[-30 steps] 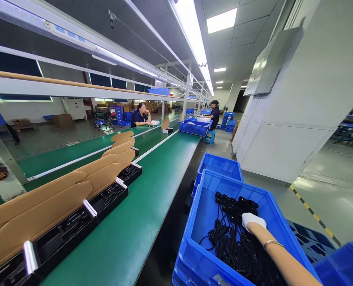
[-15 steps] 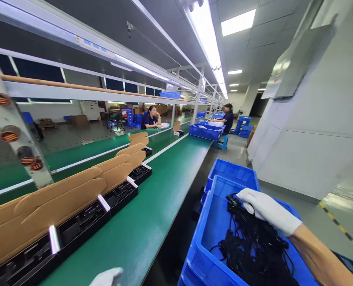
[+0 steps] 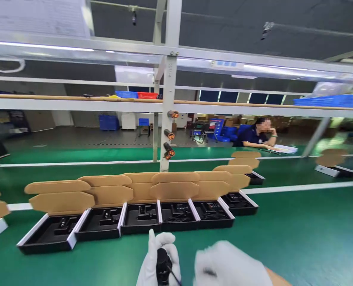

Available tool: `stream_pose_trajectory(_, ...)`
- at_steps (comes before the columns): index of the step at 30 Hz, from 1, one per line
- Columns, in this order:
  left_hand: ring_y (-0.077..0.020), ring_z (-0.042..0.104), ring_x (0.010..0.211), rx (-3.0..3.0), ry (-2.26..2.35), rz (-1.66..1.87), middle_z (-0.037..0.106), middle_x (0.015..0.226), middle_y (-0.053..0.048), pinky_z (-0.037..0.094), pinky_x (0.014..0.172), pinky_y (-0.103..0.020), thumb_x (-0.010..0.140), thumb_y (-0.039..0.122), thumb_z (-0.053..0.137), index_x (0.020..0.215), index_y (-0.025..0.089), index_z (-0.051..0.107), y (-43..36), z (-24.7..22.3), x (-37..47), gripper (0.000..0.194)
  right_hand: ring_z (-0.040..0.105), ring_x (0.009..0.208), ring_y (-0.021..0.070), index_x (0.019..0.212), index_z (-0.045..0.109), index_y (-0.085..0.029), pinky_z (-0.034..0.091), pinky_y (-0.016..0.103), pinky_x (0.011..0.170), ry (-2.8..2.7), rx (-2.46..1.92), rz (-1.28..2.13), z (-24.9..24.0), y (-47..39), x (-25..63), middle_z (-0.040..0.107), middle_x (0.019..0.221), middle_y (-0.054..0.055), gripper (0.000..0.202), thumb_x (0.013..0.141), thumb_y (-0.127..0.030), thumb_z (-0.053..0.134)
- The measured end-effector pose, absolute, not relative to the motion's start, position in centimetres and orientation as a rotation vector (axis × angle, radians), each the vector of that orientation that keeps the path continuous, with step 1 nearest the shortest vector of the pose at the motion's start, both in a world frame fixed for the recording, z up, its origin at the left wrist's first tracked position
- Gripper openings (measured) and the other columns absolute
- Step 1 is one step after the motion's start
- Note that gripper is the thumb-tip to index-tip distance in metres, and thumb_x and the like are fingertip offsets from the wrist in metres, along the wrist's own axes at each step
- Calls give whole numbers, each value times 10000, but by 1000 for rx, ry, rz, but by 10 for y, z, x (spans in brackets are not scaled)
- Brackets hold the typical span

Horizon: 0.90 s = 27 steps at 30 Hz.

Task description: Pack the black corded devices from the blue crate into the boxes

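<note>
My left hand (image 3: 152,262), in a white glove, is closed around a chunky black plug-like piece (image 3: 163,262) at the bottom centre. A thin black cable (image 3: 174,275) runs from that piece toward the lower right. Just to the right, my gloved right hand (image 3: 228,264) is curled and blurred by motion. A small dark bit shows under its fingers; whether it belongs to the same cable I cannot tell. Directly beyond both hands stands a row of open cardboard boxes, among them a middle box (image 3: 142,229) and its neighbour (image 3: 179,226), with black trays holding black parts.
The boxes stand on a green bench (image 3: 283,234) with their brown lids upright. Behind them rises a white post (image 3: 169,83) carrying a shelf rail (image 3: 238,107). Another person (image 3: 250,135) sits across the bench, by some papers (image 3: 282,149).
The view has swung left from the blue bin to the boxes. My right hand has left the black cables in the bin and is now beside my left hand, which holds the black piece.
</note>
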<state>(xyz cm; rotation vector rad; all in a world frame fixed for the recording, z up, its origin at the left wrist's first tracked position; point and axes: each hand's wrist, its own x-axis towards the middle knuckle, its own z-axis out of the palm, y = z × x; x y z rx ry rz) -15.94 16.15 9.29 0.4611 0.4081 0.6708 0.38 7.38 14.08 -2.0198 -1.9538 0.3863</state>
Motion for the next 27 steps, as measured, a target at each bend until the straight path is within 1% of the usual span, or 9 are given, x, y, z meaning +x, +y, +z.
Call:
stream_pose_trajectory(2, -19, 321, 312, 539, 452, 735, 507, 543, 57, 175, 323, -143, 648, 828, 582, 765, 203, 577, 180, 93, -169, 635, 542, 570, 151, 670, 531, -241, 355, 255, 555, -1766, -2074, -26, 155, 139, 21, 586, 610, -39, 251, 884, -363, 485)
stream_pose_trajectory(4, -15, 320, 322, 617, 503, 804, 513, 551, 52, 165, 331, -135, 627, 868, 542, 706, 195, 522, 195, 94, -174, 678, 594, 687, 180, 750, 544, -241, 410, 279, 639, -1496, -2024, -328, 169, 203, 42, 625, 722, -10, 225, 893, -409, 502)
stream_pose_trajectory(8, -24, 365, 390, 679, 587, 920, 539, 636, 50, 194, 352, -125, 628, 828, 610, 794, 216, 536, 218, 95, -182, 638, 628, 786, 226, 957, 553, -212, 467, 315, 683, -1235, -1862, -503, 180, 296, 72, 643, 869, 49, 313, 807, -474, 635)
stream_pose_trajectory(12, -30, 368, 434, 623, 614, 950, 488, 630, 63, 185, 362, -115, 602, 781, 691, 883, 227, 556, 239, 91, -186, 635, 633, 813, 258, 933, 552, -193, 474, 332, 686, -1183, -1878, -560, 178, 324, 80, 640, 852, 78, 309, 817, -470, 627)
stream_pose_trajectory(16, -43, 388, 416, 553, 525, 1013, 412, 527, 66, 301, 391, -133, 734, 766, 588, 701, 188, 501, 255, 92, -177, 585, 628, 786, 252, 868, 577, -204, 486, 359, 730, -1243, -1887, -447, 184, 308, 79, 640, 802, 54, 288, 818, -487, 602)
stream_pose_trajectory(18, -71, 423, 374, 588, 445, 989, 387, 463, 64, 338, 375, -165, 785, 771, 508, 680, 178, 523, 259, 92, -171, 602, 625, 784, 240, 898, 595, -215, 494, 375, 767, -1325, -1857, -337, 186, 285, 67, 648, 816, 37, 278, 820, -482, 594)
stream_pose_trajectory(21, -87, 371, 265, 619, 367, 842, 363, 401, 70, 218, 278, -185, 812, 784, 421, 723, 159, 587, 257, 90, -165, 653, 628, 804, 208, 996, 611, -244, 517, 346, 763, -1667, -1640, -84, 181, 234, 30, 663, 895, 32, 249, 853, -446, 587)
stream_pose_trajectory(24, -68, 310, 229, 603, 337, 645, 404, 407, 57, 85, 256, -197, 790, 828, 378, 655, 167, 547, 248, 90, -161, 695, 634, 917, 187, 1057, 645, -292, 529, 317, 800, -2183, -1309, 208, 170, 187, -13, 673, 1039, 46, 180, 938, -312, 512)
stream_pose_trajectory(27, -59, 363, 295, 482, 355, 566, 459, 456, 44, 145, 283, -190, 775, 797, 480, 604, 187, 464, 234, 96, -155, 633, 628, 963, 221, 1153, 630, -328, 533, 367, 819, -2314, -1284, 208, 161, 162, -39, 668, 1134, 58, 252, 903, -323, 604)
